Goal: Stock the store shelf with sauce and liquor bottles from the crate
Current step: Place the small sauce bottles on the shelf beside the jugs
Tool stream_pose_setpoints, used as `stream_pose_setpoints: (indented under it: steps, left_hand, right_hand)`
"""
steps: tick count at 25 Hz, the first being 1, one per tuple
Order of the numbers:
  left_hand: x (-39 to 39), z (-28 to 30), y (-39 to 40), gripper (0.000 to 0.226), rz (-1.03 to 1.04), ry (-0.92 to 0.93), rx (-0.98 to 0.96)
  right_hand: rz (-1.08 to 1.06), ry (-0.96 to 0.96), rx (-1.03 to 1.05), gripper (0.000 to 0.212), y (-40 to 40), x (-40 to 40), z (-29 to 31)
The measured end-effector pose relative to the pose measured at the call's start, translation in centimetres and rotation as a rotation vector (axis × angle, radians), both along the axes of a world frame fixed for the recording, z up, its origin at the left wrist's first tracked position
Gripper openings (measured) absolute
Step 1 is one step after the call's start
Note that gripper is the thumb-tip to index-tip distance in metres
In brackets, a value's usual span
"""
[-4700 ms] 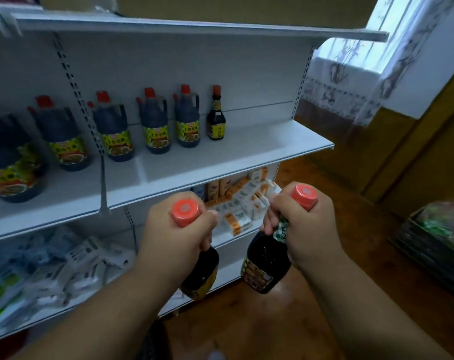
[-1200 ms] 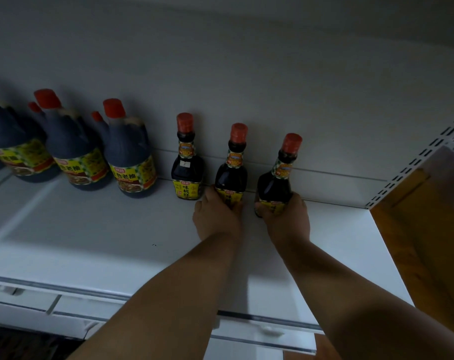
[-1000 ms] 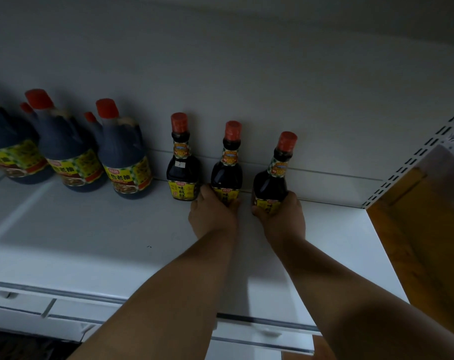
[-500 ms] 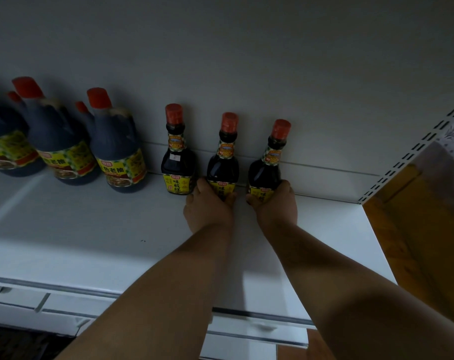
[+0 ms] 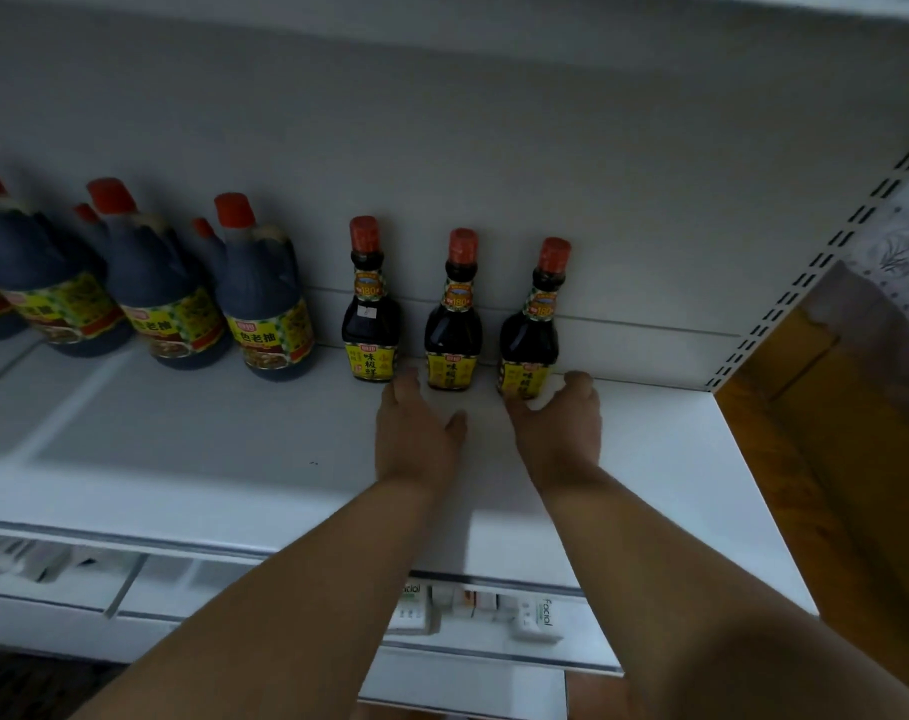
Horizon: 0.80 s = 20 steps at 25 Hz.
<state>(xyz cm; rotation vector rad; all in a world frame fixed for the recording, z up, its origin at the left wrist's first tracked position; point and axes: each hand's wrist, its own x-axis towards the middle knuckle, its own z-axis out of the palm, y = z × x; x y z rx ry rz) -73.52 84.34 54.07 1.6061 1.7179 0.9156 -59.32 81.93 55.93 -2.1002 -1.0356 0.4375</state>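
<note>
White metal shelf (image 5: 182, 449): a flat painted board backed by a pale panel, on which every bottle is stood upright.
Large jugs (image 5: 265, 298): dark plastic sauce jugs with red caps and yellow-green labels are lined up at the left end; the nearest one is set just beside the slim bottles.
Left slim bottle (image 5: 370, 309): a dark glass sauce bottle with a red cap, an orange-and-green neck band and a yellow label at the foot is seen against the back panel; a small white sticker is carried on its shoulder.
Left hand (image 5: 416, 433): it is laid low over the shelf in front of the gap between the left and middle bottles, fingers straight and loosely spread, thumb held out to the right; nothing is gripped. Whether a fingertip touches a bottle cannot be told.
Middle slim bottle (image 5: 453, 319): same dark glass, red cap and yellow label, stood free just beside its neighbours.
Right slim bottle (image 5: 531, 324): the same make, last in the row, near the back panel.
Right hand (image 5: 558, 428): the foot of the right slim bottle is cupped, thumb at its left side and curled fingers at its right.
Slotted upright (image 5: 805, 283): a white perforated post is seen at the right end of the shelf.
Lower shelf (image 5: 473, 652): white boxes (image 5: 538, 615) printed "Facial" are seen below the front edge.
</note>
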Motion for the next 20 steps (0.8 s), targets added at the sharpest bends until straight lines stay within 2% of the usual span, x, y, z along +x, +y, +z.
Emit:
stream_pose_setpoints:
  steps: [2,4,6,10,16,20]
  left_hand:
    - [-2.9,0.2,-2.6,0.067,-0.069,0.025,0.081]
    - [-6.9,0.7,-4.6,0.060,-0.102,0.127,0.215]
    - [-12.3,2.0,-6.8,0.055,-0.064,0.222,0.274]
    - [-25.0,3.9,-13.8,0.048,0.065,0.232,0.317]
    - [-44.4,3.4,-25.5,0.043,0.296,0.424,0.239]
    - [-50.9,2.0,-28.0,0.035,0.449,0.424,0.132]
  right_hand:
    - [0.055,-0.066,-0.004,0.058,-1.6,-1.6,0.3]
    - [0.144,-0.112,-0.009,0.057,-2.9,-4.3,1.1]
    - [0.226,-0.134,0.050,0.060,-4.4,-8.9,2.0]
    - [0.482,-0.176,0.168,0.054,-9.0,-21.7,2.7]
    - [0.896,-0.191,0.208,0.050,-16.0,-42.6,1.8]
    - [1.054,-0.228,0.221,0.046,-16.4,-50.2,1.1]
